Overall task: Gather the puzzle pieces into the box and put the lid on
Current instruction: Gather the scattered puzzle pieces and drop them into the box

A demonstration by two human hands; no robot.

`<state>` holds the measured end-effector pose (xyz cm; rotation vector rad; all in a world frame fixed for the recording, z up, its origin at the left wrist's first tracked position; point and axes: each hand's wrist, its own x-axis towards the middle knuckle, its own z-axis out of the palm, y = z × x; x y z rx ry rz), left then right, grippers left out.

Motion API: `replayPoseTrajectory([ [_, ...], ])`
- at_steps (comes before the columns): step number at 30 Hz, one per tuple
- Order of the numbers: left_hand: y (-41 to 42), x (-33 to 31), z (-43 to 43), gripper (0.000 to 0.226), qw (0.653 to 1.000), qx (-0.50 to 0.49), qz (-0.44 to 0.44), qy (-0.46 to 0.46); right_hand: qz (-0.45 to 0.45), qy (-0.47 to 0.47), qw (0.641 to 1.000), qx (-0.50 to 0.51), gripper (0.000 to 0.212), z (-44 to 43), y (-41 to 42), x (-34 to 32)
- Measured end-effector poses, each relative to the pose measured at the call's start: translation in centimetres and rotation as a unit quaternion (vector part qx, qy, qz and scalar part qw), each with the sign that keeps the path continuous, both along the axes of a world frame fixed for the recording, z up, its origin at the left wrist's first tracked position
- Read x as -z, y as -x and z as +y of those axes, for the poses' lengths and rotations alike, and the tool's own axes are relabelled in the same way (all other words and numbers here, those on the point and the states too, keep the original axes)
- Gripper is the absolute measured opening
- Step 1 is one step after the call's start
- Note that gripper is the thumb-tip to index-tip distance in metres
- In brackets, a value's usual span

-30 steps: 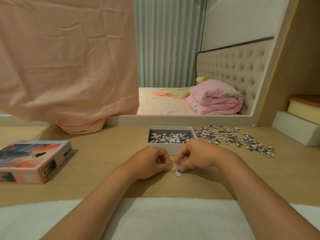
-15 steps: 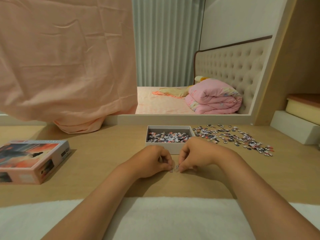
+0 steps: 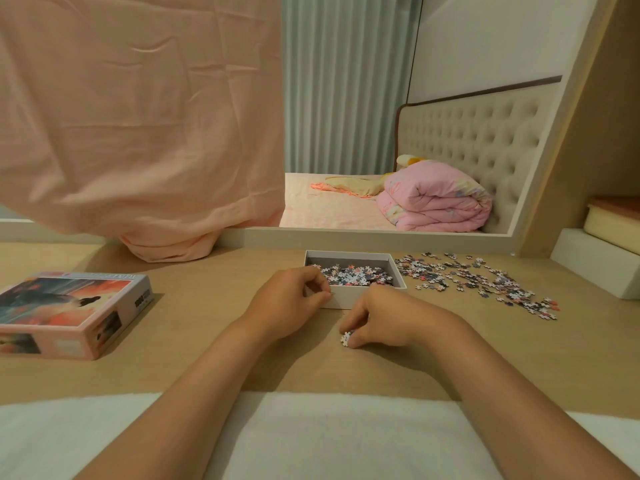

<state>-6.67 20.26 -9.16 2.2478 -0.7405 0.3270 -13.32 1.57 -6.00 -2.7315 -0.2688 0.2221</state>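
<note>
right hand (image 3: pixel 384 317) pinches a puzzle piece (image 3: pixel 345 338) before the box (image 3: pixel 349 297); left hand (image 3: pixel 291 303) curled, grip unclear.

We see a desk (image 3: pixel 207 358) of pale wood grain, smooth and matt. The box (image 3: pixel 349 298) is plain matt cardboard, and the lid (image 3: pixel 69 306) is printed card with a faint sheen. The puzzle pieces (image 3: pixel 467 275) seem to be thin card, though they are too small to be sure. The pink cloth (image 3: pixel 138 116) is a soft, creased weave. The white pad (image 3: pixel 346 438) at the near edge has a fleecy nap.
</note>
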Motion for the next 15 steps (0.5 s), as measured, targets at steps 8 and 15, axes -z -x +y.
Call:
replayPoseTrajectory([
  [8,-0.9,0.1,-0.8,0.004,0.997,-0.035,-0.068,0.028,0.014,-0.093,0.995,0.017,0.005,-0.3,0.1,-0.5],
  [15,-3.2,0.5,-1.9,0.007,0.988,-0.083,-0.127,0.021,-0.286,-0.087,0.93,0.216,0.011,-1.9,-3.1,-0.9],
])
